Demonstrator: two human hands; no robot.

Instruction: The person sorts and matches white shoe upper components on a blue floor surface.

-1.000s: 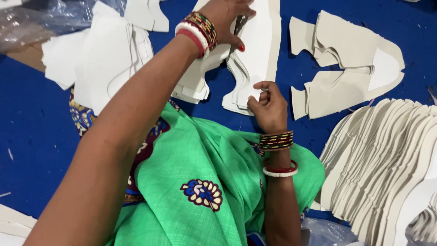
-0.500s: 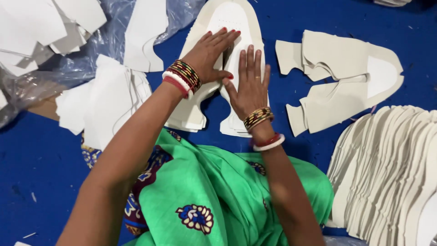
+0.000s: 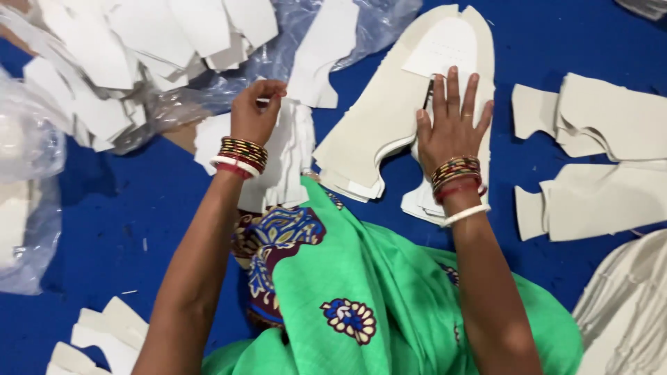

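Right hand [image 3: 450, 128]: flat, fingers spread, pressing the cream shoe-shaped stack [image 3: 389, 125], as half a second ago. Left hand [image 3: 256, 111]: has left that stack; fingers now pinched on a white cut piece [image 3: 278, 156] of the left pile. Blue surface [image 3: 90, 201] beneath; clear plastic bag [image 3: 174, 104] adjacent.

We see a stack of cream, shoe-shaped cut sheets [image 3: 389, 125] lying flat under our right fingers [image 3: 451, 97], and a white cut-piece pile [image 3: 281, 163] beneath our left fingertips [image 3: 267, 89].

One head-worn view — close, looking steeply down over the blue floor [image 3: 83, 229].
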